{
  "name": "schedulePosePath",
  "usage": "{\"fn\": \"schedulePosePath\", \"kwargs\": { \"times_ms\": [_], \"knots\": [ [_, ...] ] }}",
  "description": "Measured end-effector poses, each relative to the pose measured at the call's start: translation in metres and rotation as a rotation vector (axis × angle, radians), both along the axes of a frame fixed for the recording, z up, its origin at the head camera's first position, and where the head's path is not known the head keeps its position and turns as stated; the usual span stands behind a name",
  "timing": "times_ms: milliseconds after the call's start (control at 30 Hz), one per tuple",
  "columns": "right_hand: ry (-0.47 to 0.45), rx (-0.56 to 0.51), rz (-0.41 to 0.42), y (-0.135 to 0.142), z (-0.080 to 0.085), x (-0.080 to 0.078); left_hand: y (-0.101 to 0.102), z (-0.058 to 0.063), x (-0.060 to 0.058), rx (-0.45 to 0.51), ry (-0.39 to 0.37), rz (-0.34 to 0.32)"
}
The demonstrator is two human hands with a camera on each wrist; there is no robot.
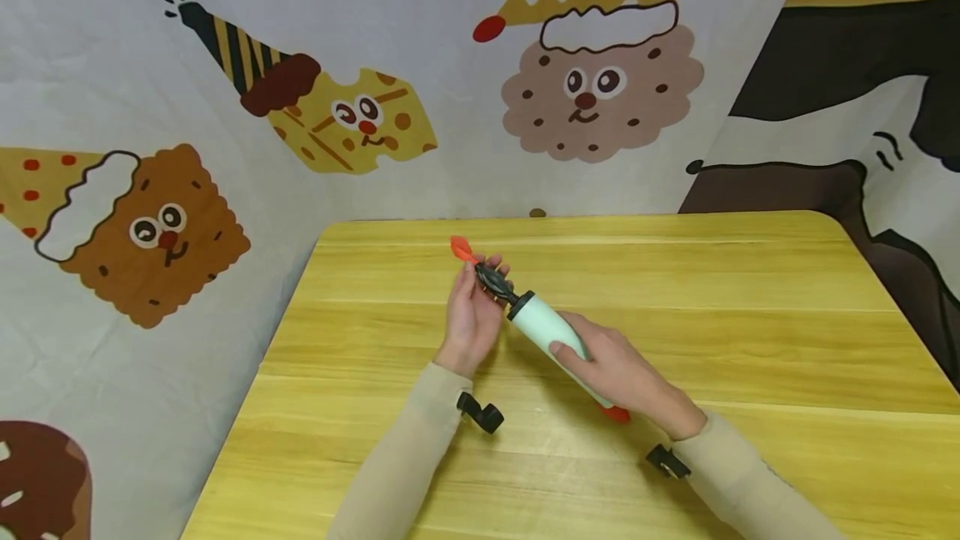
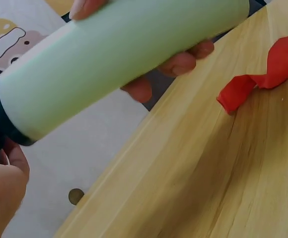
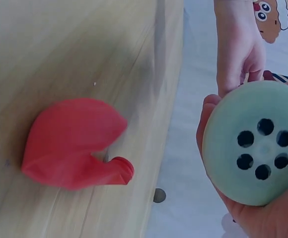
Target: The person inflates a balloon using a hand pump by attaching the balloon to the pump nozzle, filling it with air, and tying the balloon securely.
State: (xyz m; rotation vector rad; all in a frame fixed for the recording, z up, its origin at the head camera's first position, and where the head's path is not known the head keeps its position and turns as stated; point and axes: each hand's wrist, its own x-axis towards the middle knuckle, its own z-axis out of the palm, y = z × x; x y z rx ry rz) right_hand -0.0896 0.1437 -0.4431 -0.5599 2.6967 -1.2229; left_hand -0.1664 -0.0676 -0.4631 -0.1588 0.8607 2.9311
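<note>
Hands: L hand pinches a small red rubber balloon near its neck, at the tip of a tapered black nozzle; R hand grasps the pale-green plastic cylinder of a hand pump, held above the table. Can't tell if neck is round the tip or just against it.
Table edges: yellow wood-grain tabletop w/ rounded corners ends a bit beyond L fingertips; its side edge runs well out to the left of L hand.
Room: widest stretch of tabletop lies right of R hand.
Count: 1 pump, 2 balloons, 2 beige sleeves, 2 black wrist clips, 3 hatted snack faces on white printed cloth beyond the hands.
Head view: both sleeves, plus L-hand balloon; 2nd shows only as a red bit by pump's lower end, near R hand.
R wrist view: 6 dark round holes in pump's end; limp red table balloon in full.
L wrist view: R fingertips curled under cylinder.
</note>
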Motion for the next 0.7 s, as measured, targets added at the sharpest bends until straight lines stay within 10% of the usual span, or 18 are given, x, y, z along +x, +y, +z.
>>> {"fn": "schedulePosePath", "kwargs": {
  "times_ms": [267,700],
  "knots": [
    [0.024,0.018,0.0,-0.0022,-0.003,-0.0007,0.0039,0.0,0.0023,0.129,-0.02,-0.023],
    [0.007,0.027,-0.007,-0.0041,0.0002,-0.0012,-0.0038,0.0023,0.0005,-0.076,0.074,-0.057]
  ]
}}
